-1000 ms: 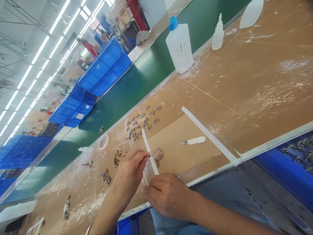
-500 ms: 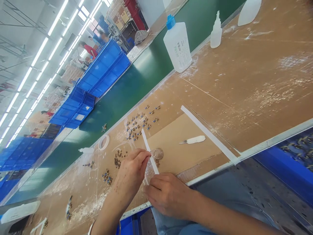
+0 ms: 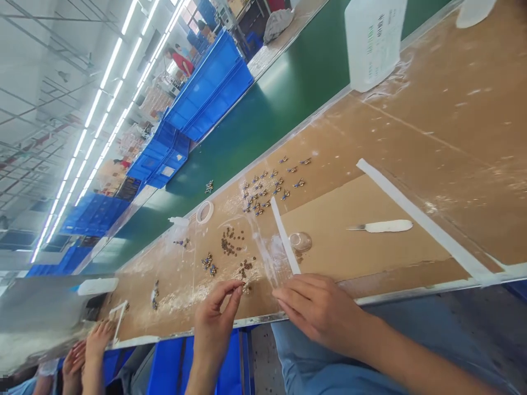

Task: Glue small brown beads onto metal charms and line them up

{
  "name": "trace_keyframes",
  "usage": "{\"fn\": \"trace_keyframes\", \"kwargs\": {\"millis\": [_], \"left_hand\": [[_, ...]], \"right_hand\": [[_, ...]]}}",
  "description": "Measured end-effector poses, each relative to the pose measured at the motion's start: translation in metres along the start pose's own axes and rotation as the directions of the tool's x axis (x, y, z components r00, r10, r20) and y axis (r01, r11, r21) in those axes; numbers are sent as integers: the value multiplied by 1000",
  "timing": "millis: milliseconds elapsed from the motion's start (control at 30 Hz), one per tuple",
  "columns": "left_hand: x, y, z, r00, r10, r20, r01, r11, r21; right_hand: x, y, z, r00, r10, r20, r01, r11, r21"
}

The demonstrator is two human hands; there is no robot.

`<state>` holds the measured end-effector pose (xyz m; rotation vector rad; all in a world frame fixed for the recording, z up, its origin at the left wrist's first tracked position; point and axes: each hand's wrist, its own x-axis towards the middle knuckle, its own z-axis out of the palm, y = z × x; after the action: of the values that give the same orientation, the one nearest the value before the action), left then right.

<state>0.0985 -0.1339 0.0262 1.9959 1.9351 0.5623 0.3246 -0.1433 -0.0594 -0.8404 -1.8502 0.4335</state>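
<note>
My left hand [image 3: 216,315] is at the near edge of the brown worktable [image 3: 432,109], thumb and forefinger pinched by a small cluster of dark brown parts [image 3: 246,269]; whether a part sits in the pinch is too small to see. My right hand [image 3: 319,310] lies with curled fingers beside the near end of a white strip [image 3: 285,236]. A small clear glass cup [image 3: 300,241] stands just past that hand. More brown parts [image 3: 230,242] and several blue-and-gold pieces [image 3: 267,189] lie farther out.
A white-handled blade [image 3: 381,226] lies on a cardboard sheet [image 3: 362,241]. A long white strip [image 3: 424,222] runs to its right. A large white bottle [image 3: 373,41], a tape ring [image 3: 205,211], a green conveyor belt [image 3: 247,131] and blue crates [image 3: 209,88] lie beyond. Another person's hands [image 3: 88,351] rest at the lower left.
The view has swung left and closer. My left hand drew back from the white strip toward the table's near edge, beside the brown parts. Another person's hands have come into view.
</note>
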Motion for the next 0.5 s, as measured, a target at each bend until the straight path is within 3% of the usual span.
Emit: {"fn": "trace_keyframes", "kwargs": {"millis": [167,500], "left_hand": [[-22,-21,15,986,-161,-36,156,981,-116],[-14,-7,20,964,-266,-18,264,962,-63]], "right_hand": [[-1,-1,3,1000,-23,13,23,1000,-19],[-2,1,4,1000,-5,17,5,1000,-6]]}}
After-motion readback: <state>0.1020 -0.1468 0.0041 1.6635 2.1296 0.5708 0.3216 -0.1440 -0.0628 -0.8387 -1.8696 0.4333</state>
